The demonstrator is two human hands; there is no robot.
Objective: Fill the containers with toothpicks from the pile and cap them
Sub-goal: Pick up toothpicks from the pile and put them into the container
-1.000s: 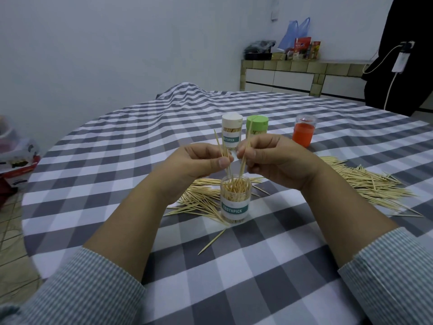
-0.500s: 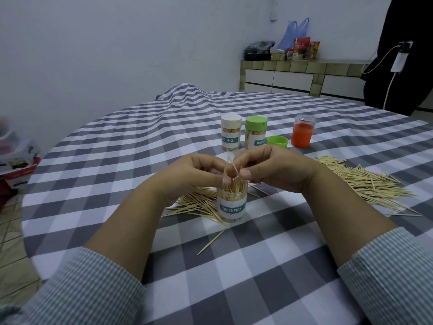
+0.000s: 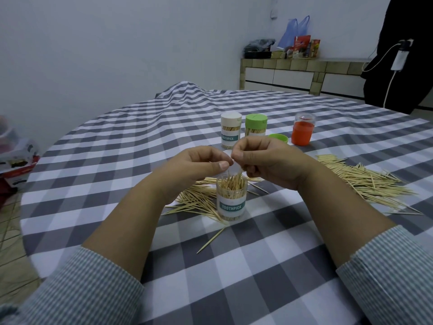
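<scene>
An open clear container [image 3: 231, 200] labelled TOOTHPICK stands in the middle of the table, full of upright toothpicks. Both hands hover just above its mouth, thumbs almost touching. My left hand [image 3: 199, 164] has thumb pressed to curled fingers with nothing visible in it. My right hand [image 3: 264, 160] is curled, its fingertips right at the tips of the leaning toothpicks; I cannot tell whether it pinches them. A toothpick pile [image 3: 196, 198] lies left of the container, and a bigger pile [image 3: 365, 179] at the right. A white cap [image 3: 232, 170] shows behind the container.
At the back stand a white-capped container [image 3: 230, 132], a green-capped container [image 3: 255, 125], a loose green cap [image 3: 278, 138] and an orange container [image 3: 302, 132]. One stray toothpick [image 3: 210, 238] lies in front. The checked tablecloth [image 3: 234, 277] covers the round table.
The toothpicks pinched by both hands went down into the open container. Both hands stay close together over its mouth.
</scene>
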